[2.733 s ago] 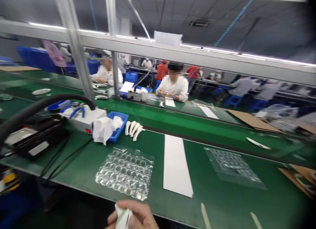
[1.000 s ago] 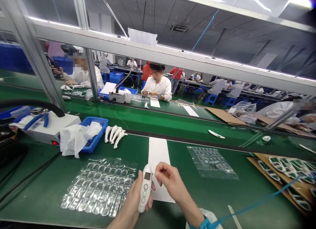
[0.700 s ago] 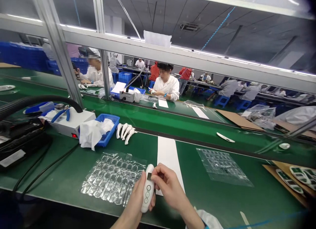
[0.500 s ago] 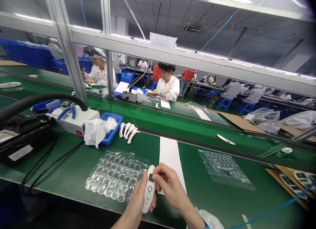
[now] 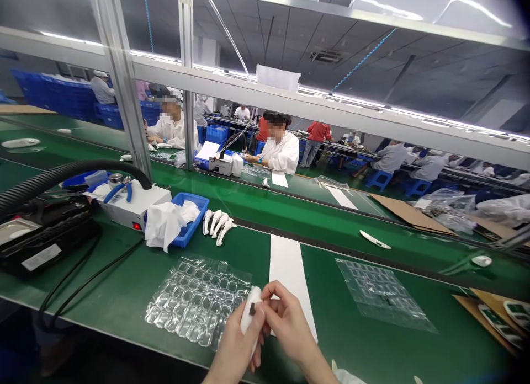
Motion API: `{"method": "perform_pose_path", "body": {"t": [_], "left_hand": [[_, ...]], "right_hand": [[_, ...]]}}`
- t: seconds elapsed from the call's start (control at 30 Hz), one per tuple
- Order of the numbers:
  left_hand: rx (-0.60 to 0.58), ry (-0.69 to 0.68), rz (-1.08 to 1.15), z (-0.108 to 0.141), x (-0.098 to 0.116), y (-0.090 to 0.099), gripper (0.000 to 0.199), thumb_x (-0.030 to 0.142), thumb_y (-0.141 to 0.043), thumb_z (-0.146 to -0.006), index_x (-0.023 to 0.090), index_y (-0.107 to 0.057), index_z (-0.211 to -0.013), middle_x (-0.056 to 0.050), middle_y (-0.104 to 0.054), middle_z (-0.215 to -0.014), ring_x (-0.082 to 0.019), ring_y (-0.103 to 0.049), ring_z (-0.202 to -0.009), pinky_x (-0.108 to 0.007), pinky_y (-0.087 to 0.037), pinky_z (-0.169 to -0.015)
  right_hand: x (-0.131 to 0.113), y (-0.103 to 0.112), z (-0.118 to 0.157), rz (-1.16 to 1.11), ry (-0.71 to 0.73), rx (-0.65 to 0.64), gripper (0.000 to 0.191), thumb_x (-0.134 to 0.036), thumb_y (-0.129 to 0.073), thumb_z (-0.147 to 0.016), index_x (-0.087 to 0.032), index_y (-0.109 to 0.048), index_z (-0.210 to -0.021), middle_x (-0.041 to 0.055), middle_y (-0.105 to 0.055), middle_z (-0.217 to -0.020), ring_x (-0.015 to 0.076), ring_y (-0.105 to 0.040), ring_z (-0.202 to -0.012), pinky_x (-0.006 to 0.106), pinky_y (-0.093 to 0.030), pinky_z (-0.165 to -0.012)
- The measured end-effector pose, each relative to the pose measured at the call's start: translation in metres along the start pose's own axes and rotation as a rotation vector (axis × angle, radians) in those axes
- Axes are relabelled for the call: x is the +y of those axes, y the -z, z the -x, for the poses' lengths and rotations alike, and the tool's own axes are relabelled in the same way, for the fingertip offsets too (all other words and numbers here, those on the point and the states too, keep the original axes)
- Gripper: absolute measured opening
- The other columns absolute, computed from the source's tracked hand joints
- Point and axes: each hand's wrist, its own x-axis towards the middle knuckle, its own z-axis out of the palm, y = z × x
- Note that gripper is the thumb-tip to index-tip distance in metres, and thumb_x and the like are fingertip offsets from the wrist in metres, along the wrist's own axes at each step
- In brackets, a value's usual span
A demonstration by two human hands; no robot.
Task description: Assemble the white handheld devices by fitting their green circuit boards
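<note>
A slim white handheld device (image 5: pixel 247 318) with a small dark screen is tilted upright above the near side of the bench. My left hand (image 5: pixel 234 345) is wrapped around it, its thumb along the front and covering the button area. At the screen end, my right hand (image 5: pixel 287 320) has thumb and forefinger pinched together at the edge of the screen; anything between those fingertips is too small to make out. Just left of the hands lies a clear plastic blister sheet (image 5: pixel 194 298) with rows of pockets. A white paper strip (image 5: pixel 285 262) runs behind my right hand.
Several white curved devices (image 5: pixel 218 227) lie beside a blue tray (image 5: pixel 197 223) with white wipes. Blue-handled pliers (image 5: pixel 120 192) rest on a white box (image 5: pixel 153 199). Another clear sheet (image 5: pixel 383 296) lies right. A white shell (image 5: pixel 375 239) is on the belt; a person (image 5: pixel 284 152) sits opposite.
My left thumb has moved up over the device's front and now hides its buttons. The device has turned slightly. My right fingers stay pinched at the screen. The view has shifted a little.
</note>
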Motion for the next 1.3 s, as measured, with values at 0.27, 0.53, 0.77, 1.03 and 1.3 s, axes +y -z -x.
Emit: {"method": "perform_pose_path", "body": {"t": [0.27, 0.53, 0.77, 1.03, 1.3], "left_hand": [[-0.131, -0.132, -0.471, -0.011, 0.001, 0.025, 0.057, 0.065, -0.023, -0.089, 0.020, -0.058, -0.087, 0.002, -0.055, -0.052, -0.013, -0.052, -0.042, -0.022, -0.040, -0.040], [0.265, -0.531, -1.031, -0.125, 0.065, 0.099, 0.025, 0.024, -0.038, -0.096, 0.011, -0.054, -0.110, -0.018, -0.051, -0.125, -0.025, -0.053, -0.112, -0.044, -0.042, -0.097], [0.347, -0.532, -1.272, -0.180, 0.059, 0.094, 0.017, 0.024, -0.060, -0.088, 0.015, -0.062, -0.102, -0.007, -0.061, -0.116, -0.024, -0.056, -0.110, -0.048, -0.046, -0.094], [0.233, -0.420, -1.253, -0.178, 0.047, 0.073, 0.020, 0.028, -0.060, -0.089, 0.015, -0.061, -0.104, -0.005, -0.064, -0.105, -0.021, -0.063, -0.095, -0.043, -0.052, -0.084], [0.224, -0.356, -0.887, -0.175, 0.054, 0.089, 0.030, 0.033, -0.056, -0.091, 0.016, -0.055, -0.115, -0.004, -0.064, -0.097, -0.019, -0.063, -0.084, -0.041, -0.052, -0.080]], "right_hand": [[0.005, 0.017, -0.016, 0.081, 0.056, -0.188, 0.033, -0.049, -0.060, -0.085, -0.021, -0.067, -0.101, 0.0060, -0.058, -0.100, 0.0073, -0.055, -0.049, 0.022, -0.045, -0.043], [0.025, 0.101, -0.152, 0.092, 0.051, 0.299, 0.050, -0.058, -0.066, -0.073, -0.013, -0.065, -0.094, 0.0021, -0.063, -0.070, 0.0150, -0.063, -0.052, 0.023, -0.049, -0.042], [0.035, 0.125, -0.228, 0.219, 0.075, 0.404, 0.023, -0.030, -0.057, -0.092, -0.014, -0.059, -0.108, 0.0043, -0.064, -0.099, 0.0147, -0.064, -0.078, 0.031, -0.056, -0.067], [0.056, 0.054, -0.239, 0.376, 0.091, 0.054, 0.018, -0.027, -0.060, -0.090, -0.014, -0.062, -0.102, 0.0043, -0.064, -0.102, 0.0163, -0.064, -0.085, 0.035, -0.055, -0.075], [0.047, 0.036, -0.230, 0.386, 0.115, 0.008, 0.017, -0.029, -0.058, -0.092, -0.013, -0.062, -0.095, 0.0014, -0.064, -0.089, 0.0132, -0.063, -0.074, 0.031, -0.054, -0.068]]}}
